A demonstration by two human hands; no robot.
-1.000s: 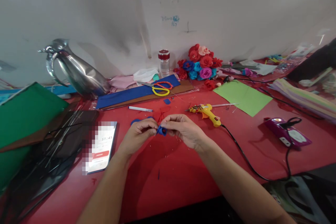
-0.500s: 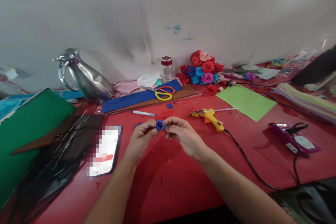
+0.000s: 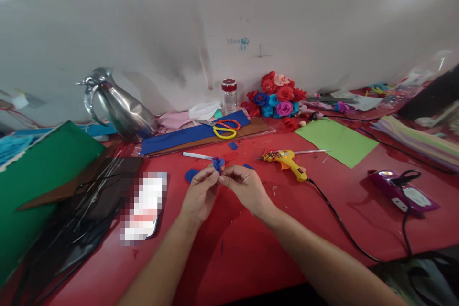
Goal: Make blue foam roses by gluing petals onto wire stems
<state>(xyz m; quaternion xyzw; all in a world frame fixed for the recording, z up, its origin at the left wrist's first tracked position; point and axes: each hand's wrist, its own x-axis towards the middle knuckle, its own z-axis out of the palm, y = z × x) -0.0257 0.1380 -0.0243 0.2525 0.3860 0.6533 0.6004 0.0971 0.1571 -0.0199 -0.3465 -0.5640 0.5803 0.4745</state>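
Note:
A small blue flower (image 3: 218, 164) with a red centre is pinched between both hands, above the red table (image 3: 229, 267). My left hand (image 3: 201, 192) grips its left side with thumb and fingers closed. From the right, my right hand (image 3: 247, 188) presses thumb and fingertips on its lower edge. Blue petal pieces (image 3: 191, 175) lie beside the hands. Just behind the flower rests a white marker pen (image 3: 195, 155). The yellow glue gun (image 3: 289, 161) lies on its side to the right of my right hand.
Scissors (image 3: 225, 129) lie on blue sheets (image 3: 172, 140) at the back. A steel jug (image 3: 124, 107), a lidded glass jar (image 3: 229, 98) and a bunch of flowers (image 3: 278, 95) stand by the wall. A phone (image 3: 147, 205) lies left, a purple power strip (image 3: 401, 193) right.
The flower has tipped away from me, its open face turning from view. Both hands have rolled, bringing their thumbs together under it.

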